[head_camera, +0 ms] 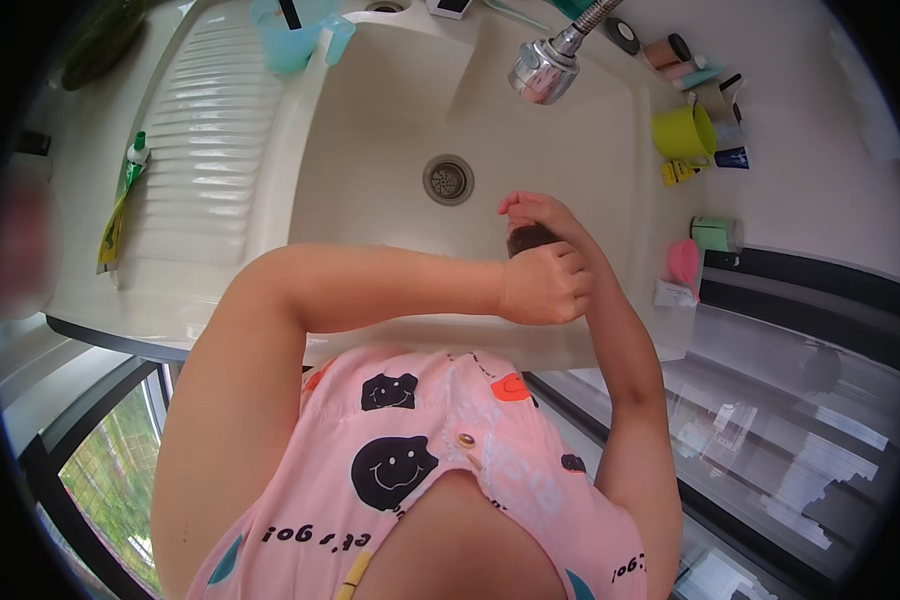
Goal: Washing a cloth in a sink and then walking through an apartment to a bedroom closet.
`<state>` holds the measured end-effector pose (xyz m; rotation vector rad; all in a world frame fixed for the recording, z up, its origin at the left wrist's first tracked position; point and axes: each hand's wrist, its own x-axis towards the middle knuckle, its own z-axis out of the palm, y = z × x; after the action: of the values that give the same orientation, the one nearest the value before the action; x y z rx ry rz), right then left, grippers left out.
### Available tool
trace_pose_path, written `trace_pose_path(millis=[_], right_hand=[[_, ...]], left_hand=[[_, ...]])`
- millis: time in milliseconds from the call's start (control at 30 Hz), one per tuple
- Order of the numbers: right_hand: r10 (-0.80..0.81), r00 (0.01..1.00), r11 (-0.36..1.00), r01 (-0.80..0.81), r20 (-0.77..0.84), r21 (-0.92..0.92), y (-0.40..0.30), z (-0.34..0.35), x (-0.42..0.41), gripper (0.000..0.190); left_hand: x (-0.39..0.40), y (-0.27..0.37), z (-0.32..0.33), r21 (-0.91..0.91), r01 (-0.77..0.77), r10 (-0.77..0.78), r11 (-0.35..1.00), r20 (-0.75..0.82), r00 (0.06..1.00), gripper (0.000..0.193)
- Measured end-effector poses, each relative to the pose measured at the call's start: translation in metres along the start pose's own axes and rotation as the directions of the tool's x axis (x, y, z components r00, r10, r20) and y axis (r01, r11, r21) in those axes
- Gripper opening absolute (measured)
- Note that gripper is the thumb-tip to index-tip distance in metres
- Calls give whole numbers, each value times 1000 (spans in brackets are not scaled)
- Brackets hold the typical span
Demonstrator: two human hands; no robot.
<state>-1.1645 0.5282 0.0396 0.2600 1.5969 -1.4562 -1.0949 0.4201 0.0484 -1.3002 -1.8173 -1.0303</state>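
Note:
My left arm reaches across the front of the cream sink. My left hand is curled into a fist against my right wrist. A dark brown object sticks out above that fist, pressed along the palm side of my right hand. Its lower part is hidden by the left fingers, so its kind is unclear. My right fingers are bent over the basin, right of the metal drain. Above both hands hangs a chrome faucet head, with no water seen running.
A ribbed drainboard lies left, with a squeezed tube beside it and a blue measuring jug behind. Along the right rim stand a yellow-green mug, a green-labelled jar, a pink scoop and several small tubes.

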Motion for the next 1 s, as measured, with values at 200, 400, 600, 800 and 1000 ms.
trace_pose_path(millis=[200,400,600,800,1000], right_hand=[[-102,995,919,96,4,-383,-19,17,17,9],[-275,959,751,170,-68,-638,-19,26,32,12],[-364,924,664,171,-115,-727,13,18,42,13],[-423,883,714,187,-203,-675,32,13,53,13],[-31,928,953,140,-371,269,1,-5,13,33]], left_hand=[[-11,-1,3,87,-185,163,979,213,963,20],[-22,-6,28,191,-332,214,924,460,862,26],[-37,1,58,198,-402,226,894,575,786,19],[-51,-2,81,-43,-413,324,910,696,641,16],[-14,-29,-1,-92,-57,79,994,252,964,6]])
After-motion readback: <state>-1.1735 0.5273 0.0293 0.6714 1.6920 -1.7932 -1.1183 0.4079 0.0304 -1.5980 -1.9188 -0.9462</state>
